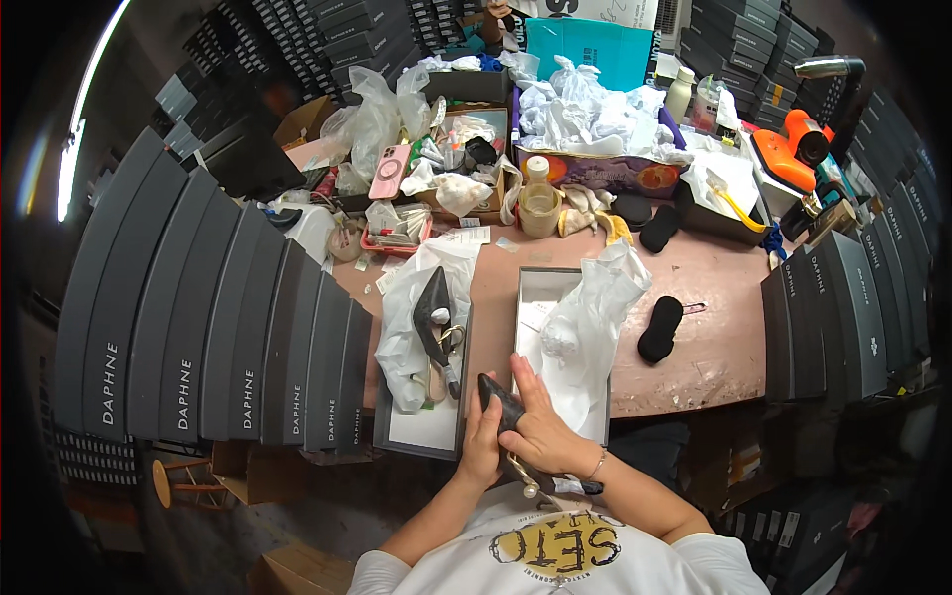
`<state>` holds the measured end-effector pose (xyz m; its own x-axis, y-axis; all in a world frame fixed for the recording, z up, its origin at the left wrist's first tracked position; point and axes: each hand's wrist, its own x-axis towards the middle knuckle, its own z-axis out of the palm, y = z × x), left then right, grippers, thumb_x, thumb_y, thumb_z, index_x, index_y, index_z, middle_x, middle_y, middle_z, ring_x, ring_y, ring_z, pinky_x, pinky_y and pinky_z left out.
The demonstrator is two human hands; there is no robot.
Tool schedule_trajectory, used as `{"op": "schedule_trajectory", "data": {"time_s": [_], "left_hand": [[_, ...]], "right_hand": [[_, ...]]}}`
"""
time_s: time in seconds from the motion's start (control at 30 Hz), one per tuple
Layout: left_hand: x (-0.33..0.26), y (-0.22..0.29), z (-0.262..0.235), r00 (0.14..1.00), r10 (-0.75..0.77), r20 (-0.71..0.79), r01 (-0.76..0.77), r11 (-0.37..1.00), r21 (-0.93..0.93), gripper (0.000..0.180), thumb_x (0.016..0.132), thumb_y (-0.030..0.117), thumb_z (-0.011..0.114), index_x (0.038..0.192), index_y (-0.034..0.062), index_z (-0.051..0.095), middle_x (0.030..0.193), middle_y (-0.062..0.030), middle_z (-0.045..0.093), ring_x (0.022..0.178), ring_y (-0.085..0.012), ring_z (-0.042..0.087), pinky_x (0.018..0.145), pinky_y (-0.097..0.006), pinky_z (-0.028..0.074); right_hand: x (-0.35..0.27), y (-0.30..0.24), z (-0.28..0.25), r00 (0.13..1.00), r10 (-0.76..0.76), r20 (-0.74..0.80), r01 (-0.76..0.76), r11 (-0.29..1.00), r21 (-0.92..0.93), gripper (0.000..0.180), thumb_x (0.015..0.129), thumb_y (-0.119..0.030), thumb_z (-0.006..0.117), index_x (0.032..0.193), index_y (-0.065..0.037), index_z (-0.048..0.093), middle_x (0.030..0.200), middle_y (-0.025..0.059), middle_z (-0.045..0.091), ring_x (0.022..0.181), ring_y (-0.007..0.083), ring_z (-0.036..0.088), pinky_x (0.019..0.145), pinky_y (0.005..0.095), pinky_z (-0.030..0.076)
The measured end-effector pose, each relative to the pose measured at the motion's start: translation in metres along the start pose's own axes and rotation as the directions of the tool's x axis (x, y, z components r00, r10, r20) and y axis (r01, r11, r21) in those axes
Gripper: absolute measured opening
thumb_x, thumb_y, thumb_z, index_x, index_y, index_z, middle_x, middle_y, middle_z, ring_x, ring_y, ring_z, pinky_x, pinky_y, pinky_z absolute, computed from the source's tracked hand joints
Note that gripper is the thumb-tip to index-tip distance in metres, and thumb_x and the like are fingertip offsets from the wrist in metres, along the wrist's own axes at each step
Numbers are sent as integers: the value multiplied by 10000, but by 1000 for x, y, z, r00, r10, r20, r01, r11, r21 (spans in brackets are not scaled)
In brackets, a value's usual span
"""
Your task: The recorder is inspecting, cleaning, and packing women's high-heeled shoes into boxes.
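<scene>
A black pointed-toe shoe [508, 411] with a metal loop and a pearl at its strap is held close to my body, its toe pointing away from me. Around its left side wrap the fingers of my left hand [482, 443]. My right hand [547, 436] presses against the other side, thumb across the shoe and fingers stretched forward. Just beyond my left hand, a matching shoe [432, 315] lies on white tissue paper [399, 342] in an open shoe box [424, 430]. Another open box [536, 285], holding crumpled tissue paper [607, 297], sits beyond my right hand.
Rows of grey shoe boxes [178, 327] flank the left, with more boxes [843, 317] at the right. A black brush or sponge [659, 329] rests on the pink table [709, 372]. Farther back stand a jar [538, 208], a pink phone [390, 171] and a paper-filled carton [595, 171].
</scene>
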<state>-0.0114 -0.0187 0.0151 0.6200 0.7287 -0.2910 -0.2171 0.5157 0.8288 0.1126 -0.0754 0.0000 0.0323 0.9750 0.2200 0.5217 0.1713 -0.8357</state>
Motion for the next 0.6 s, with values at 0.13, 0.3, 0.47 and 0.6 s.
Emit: {"op": "schedule_trajectory", "data": {"time_s": [0.13, 0.3, 0.47, 0.6], "left_hand": [[-4, 2, -2, 992, 128, 8, -129, 987, 95, 551, 1010, 300, 424, 1435, -6, 252, 1364, -122, 385, 1212, -177, 431, 1017, -307, 360], [-2, 2, -2, 999, 28, 24, -28, 1000, -1, 541, 1019, 305, 406, 1437, -7, 262, 1374, -112, 386, 1244, -177, 398, 1043, -308, 320], [5, -11, -7, 995, 101, 11, -102, 976, 190, 566, 1015, 388, 404, 1431, 34, 255, 1254, -109, 466, 1124, -170, 490, 966, -301, 396], [5, 26, 10, 971, 238, 3, -228, 927, 296, 632, 1002, 436, 411, 1414, -11, 241, 1148, -130, 523, 1086, -188, 514, 966, -308, 398]], "right_hand": [[-4, -12, -10, 983, -181, 33, 182, 983, -36, 776, 918, -596, 408, 1226, 109, 506, 1532, 294, 23, 1422, 464, -4, 1116, 591, 51], [-25, -19, -25, 944, -39, 329, 103, 979, -178, 825, 916, -642, 347, 1258, 94, 495, 1518, 321, 0, 1402, 510, -6, 1099, 625, 28], [-5, -10, 1, 991, 129, -24, -129, 992, -1, 831, 904, -546, 469, 1418, 73, 264, 1539, 274, -9, 1431, 441, 11, 1102, 608, 14], [11, -10, 19, 976, 183, -118, -157, 966, 203, 936, 904, -604, 427, 1465, 54, 69, 1547, 253, 10, 1433, 418, 39, 1110, 585, 25]]}}
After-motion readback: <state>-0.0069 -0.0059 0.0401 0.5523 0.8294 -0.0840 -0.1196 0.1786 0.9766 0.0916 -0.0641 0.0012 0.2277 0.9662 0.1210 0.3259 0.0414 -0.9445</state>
